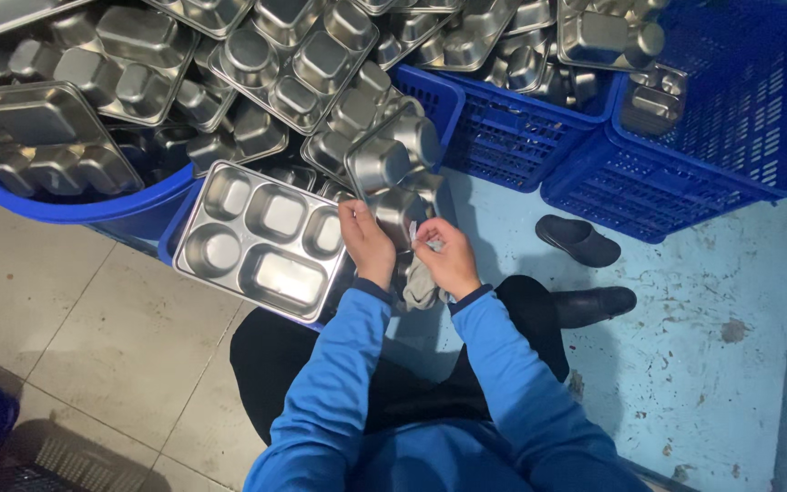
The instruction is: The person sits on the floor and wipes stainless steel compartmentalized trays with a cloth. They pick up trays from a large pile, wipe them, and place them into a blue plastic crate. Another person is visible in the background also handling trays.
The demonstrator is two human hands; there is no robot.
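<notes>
Down low, both hands busy on one steel tray.

Gripped the upright steel tray (393,164) at its lower edge with the left hand (366,241), fingers clenched on the rim; pinched a grey cloth (421,282) against the same tray with the right hand (448,255), cloth hanging between the wrists. Held that tray tilted on edge over the person's lap, just beside a flat five-compartment tray (261,239) lying face up on a blue tub (84,211). Heaped more compartment trays (293,59) behind, spilling across blue plastic crates (703,146). Showed blue sleeves (339,383) and dark slippers (578,240) on the pale blue floor (685,364).
</notes>
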